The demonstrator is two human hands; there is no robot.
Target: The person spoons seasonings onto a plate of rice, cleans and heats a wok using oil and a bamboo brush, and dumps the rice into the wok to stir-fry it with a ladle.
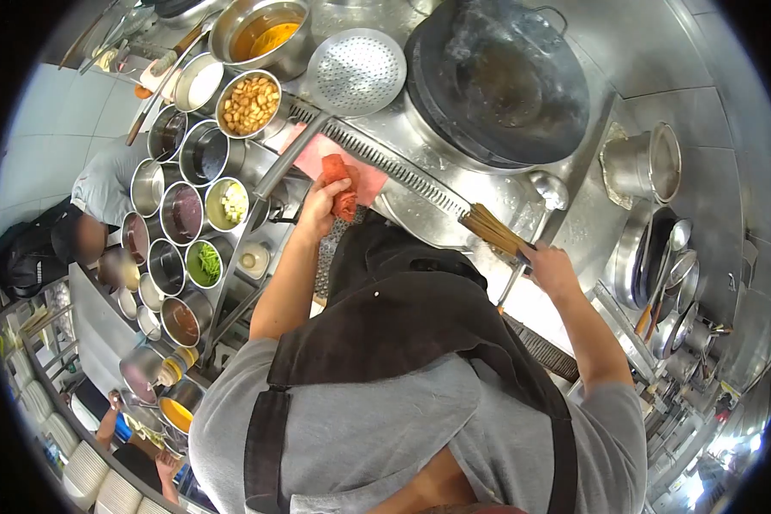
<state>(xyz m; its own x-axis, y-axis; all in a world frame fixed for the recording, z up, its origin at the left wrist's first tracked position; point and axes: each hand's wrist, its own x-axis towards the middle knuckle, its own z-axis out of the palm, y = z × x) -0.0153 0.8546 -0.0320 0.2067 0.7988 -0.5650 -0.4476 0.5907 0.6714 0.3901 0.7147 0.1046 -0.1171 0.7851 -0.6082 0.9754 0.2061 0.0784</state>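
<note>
My left hand is closed around a bunched red cloth, above a pink cloth spread at the stove's edge. In my right hand is the handle of a bamboo wok brush. Its bristles point left, over the slotted drain strip along the stove front. Beyond the brush a large dark wok sits on the burner, with a little smoke or steam over it. A ladle lies beside the brush, its handle passing near my right hand.
A perforated strainer rests left of the wok, its handle reaching toward me. Metal pots of ingredients, including chopped greens and brown chunks, crowd the left. Pans and ladles stand at right. Other people are at far left.
</note>
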